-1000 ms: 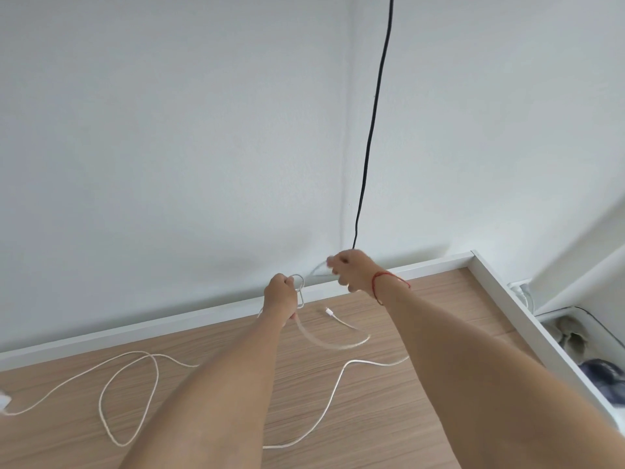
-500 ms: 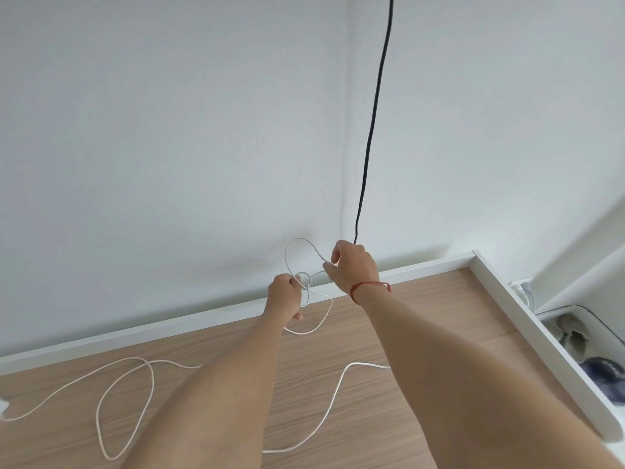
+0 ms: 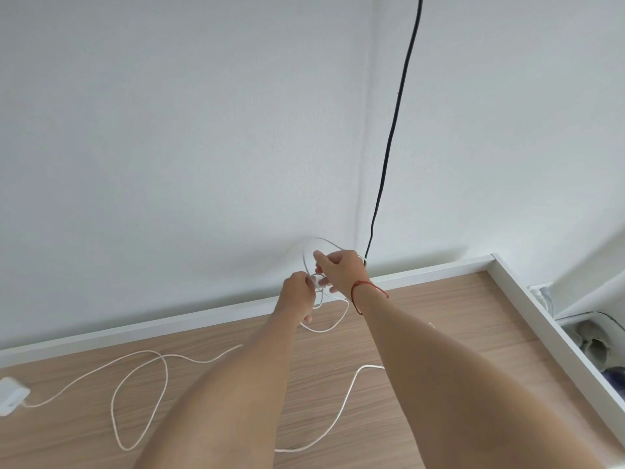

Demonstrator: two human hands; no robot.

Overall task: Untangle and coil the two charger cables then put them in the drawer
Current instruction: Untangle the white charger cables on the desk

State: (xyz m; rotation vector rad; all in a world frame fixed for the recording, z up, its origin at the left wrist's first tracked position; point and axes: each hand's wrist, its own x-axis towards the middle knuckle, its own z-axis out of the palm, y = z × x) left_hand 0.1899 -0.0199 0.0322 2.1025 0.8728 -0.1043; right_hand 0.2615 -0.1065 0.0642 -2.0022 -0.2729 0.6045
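Nearest the camera, two bare forearms reach forward over a wooden desktop (image 3: 446, 319). Between them a strand of the white charger cable (image 3: 341, 408) lies slack on the wood, curving from beside the right forearm down towards the left one. Further left, more of the white cable runs in a long narrow floor loop (image 3: 116, 397) flat on the desk. From there it trails to a white adapter block (image 3: 10, 395), which rests at the left edge of the view. It cannot be told whether these strands belong to one cable or two.

Beyond, near the back of the desk, the hands meet just above the surface. The left hand (image 3: 297, 294) has its fingers curled round a small bunch of the cable, and a slack bight hangs below it onto the wood. The right hand (image 3: 342, 273), with a red string bracelet (image 3: 364, 288) at its wrist, sits just beside and slightly higher. Its fingers pinch the same cable, with one fingertip stretched out towards the left. A raised loop (image 3: 305, 257) of cable stands up from between the two hands, against the wall.

Behind the hands a white raised rim (image 3: 169, 322) borders the desk and turns a corner at the right. Past that edge some objects lie lower down, too blurred to tell. A white wall (image 3: 169, 147) rises at the back, and a black cable (image 3: 389, 140) hangs down it to just behind the right hand.
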